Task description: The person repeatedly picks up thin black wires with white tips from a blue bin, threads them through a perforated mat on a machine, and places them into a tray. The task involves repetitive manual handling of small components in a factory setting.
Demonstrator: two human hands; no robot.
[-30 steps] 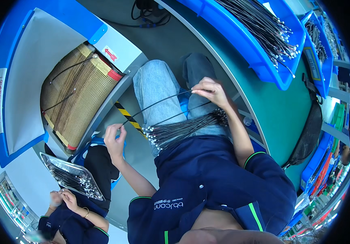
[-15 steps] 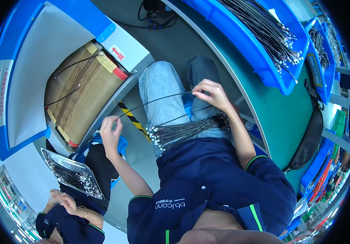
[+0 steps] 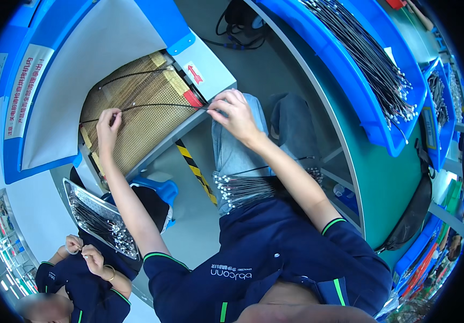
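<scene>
My left hand and my right hand pinch a thin black cable near its two ends. It stretches between them above the tan mesh conveyor belt, and my right hand is by the belt's near right edge. Another black cable lies across the belt farther back; a third shows partly at its left side, beside my left hand. On my lap rests a bundle of black cables with small whitish ends, partly covered by my right forearm.
The belt runs into a blue and white machine housing. To the right, a long blue bin of black cables stands on a green tabletop. At lower left, a co-worker's hands are beside a metal tray of cables. A blue stool stands nearby.
Both my hands have moved left and forward, carrying the stretched cable from above my lap to over the mesh belt. The bundle stays on my lap.
</scene>
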